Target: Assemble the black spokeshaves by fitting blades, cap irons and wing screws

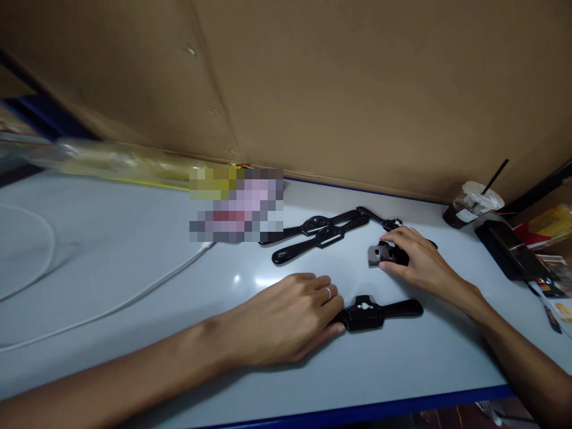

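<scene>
A black spokeshave [364,313] lies near the front of the table, with a silver screw on its middle. Wrapped round its left handle is my left hand [297,316], which wears a ring. My right hand [415,259] is behind it to the right, with thumb and fingers closed on a small flat metal blade [378,256] with a hole in it. Dark pieces beside the blade are partly covered by my fingers. Behind my hands lie two black spokeshave bodies [330,236] with open slots. Another black spokeshave [393,224] lies partly behind my right hand.
A plastic cup [473,205] with a dark drink and straw stands at the back right, beside a black case [504,250]. A white cable [147,292] crosses the left side. Yellow plastic wrapping [134,167] lies along the cardboard wall [335,89], near a blurred pink object [245,205].
</scene>
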{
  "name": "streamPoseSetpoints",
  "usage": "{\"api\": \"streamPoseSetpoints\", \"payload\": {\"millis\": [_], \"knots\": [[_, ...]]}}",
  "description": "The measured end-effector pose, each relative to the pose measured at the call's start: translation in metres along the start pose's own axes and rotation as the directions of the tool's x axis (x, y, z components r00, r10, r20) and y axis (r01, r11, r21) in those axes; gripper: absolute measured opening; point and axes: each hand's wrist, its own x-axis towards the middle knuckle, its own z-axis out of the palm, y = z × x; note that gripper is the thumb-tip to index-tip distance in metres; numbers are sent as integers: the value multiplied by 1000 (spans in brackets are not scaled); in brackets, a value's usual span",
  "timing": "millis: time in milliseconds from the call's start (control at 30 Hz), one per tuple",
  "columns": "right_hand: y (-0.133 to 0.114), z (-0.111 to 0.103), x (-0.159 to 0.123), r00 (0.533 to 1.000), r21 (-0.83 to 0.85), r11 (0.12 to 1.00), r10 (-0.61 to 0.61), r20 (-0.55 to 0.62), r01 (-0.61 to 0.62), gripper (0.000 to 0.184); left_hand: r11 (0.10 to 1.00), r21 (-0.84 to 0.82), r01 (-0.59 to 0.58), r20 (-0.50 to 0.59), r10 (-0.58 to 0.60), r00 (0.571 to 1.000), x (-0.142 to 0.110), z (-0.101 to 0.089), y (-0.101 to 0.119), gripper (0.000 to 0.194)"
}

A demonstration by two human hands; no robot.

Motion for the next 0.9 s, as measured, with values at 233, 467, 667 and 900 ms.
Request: {"api": "streamPoseSetpoints", "payload": {"millis": [233, 467, 667, 900], "knots": [[-1, 12, 4, 996, 212, 977, 12, -86, 6, 39, 1000, -7, 1, -8, -1, 1000, 0, -2, 0, 24], [-3, 16, 6, 958, 167, 982, -37, -286, 87, 28, 1000, -2, 5, 7, -5, 1000, -1, 0, -1, 24], [2, 15, 3, 959, -14, 977, -210, -190, 211, 18, 1000, -14, -1, 3, 1, 1000, 0, 0, -1, 26], [-25, 4, -9, 932, -122, 956, -287, -221, 265, 10, 1000, 7, 1, 10, -1, 1000, 0, -1, 0, 25]]}}
